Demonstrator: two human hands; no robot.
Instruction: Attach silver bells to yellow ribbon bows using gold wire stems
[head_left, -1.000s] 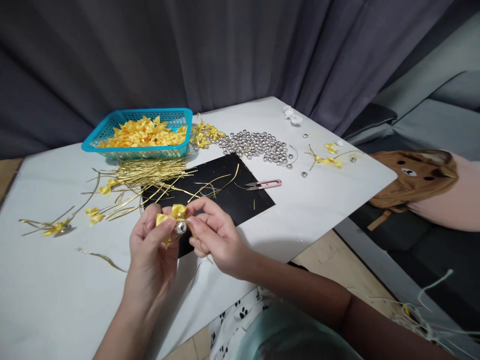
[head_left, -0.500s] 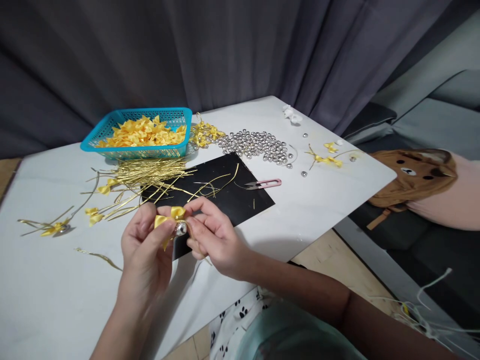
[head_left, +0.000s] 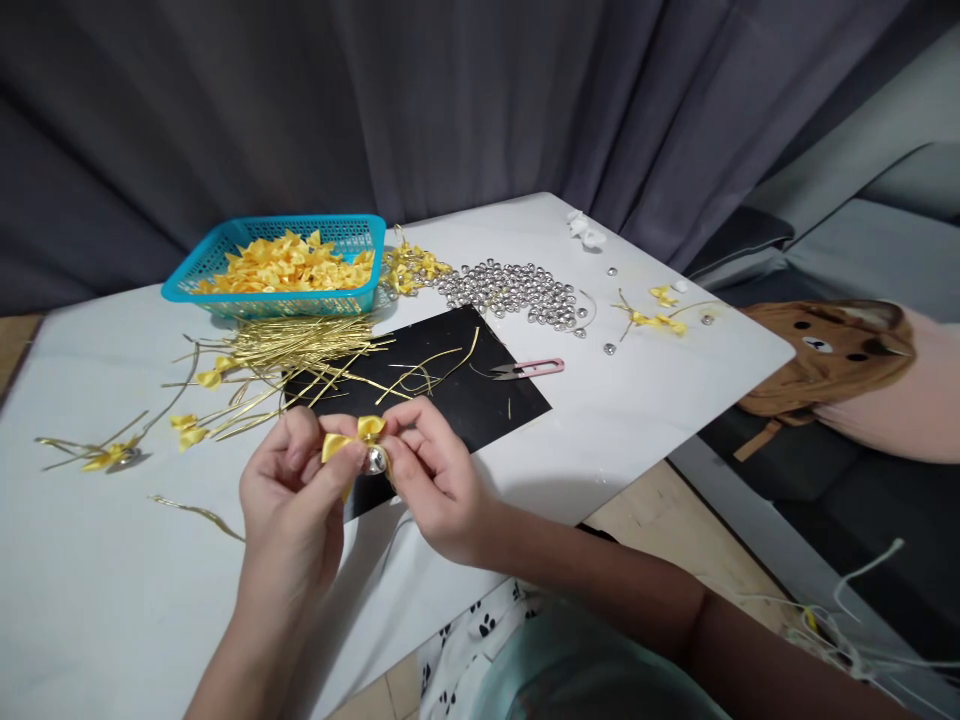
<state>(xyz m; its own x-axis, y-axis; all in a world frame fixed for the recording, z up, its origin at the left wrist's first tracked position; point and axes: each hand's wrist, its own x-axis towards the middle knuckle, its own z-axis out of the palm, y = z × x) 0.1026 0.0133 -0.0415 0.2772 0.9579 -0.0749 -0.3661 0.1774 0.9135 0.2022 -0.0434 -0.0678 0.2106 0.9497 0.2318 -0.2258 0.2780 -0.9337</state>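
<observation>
My left hand (head_left: 289, 490) pinches a yellow ribbon bow (head_left: 369, 428) between thumb and fingers. A shiny silver bell (head_left: 376, 460) sits under the bow's middle, by my left thumb tip. My right hand (head_left: 435, 480) is closed at the right side of the bow and bell, its thumb and forefinger pinching a thin gold tie that is mostly hidden by the fingers. Both hands are above the near edge of a black sheet (head_left: 465, 425). Behind them lies a heap of gold ties (head_left: 304, 345).
A blue basket (head_left: 379, 260) holds many yellow bows. Right of it are silver bells (head_left: 517, 290) in a spread pile. Pink-handled thread snips (head_left: 529, 369) lie on the sheet. Finished-looking bows with ties (head_left: 656, 322) rest at the right, others at left. The white table (head_left: 600, 420) ends at right.
Both hands have shifted slightly, the bow and bell moving a little to the right. My right fingers have closed in nearer the bell, and the gold strand shows less.
</observation>
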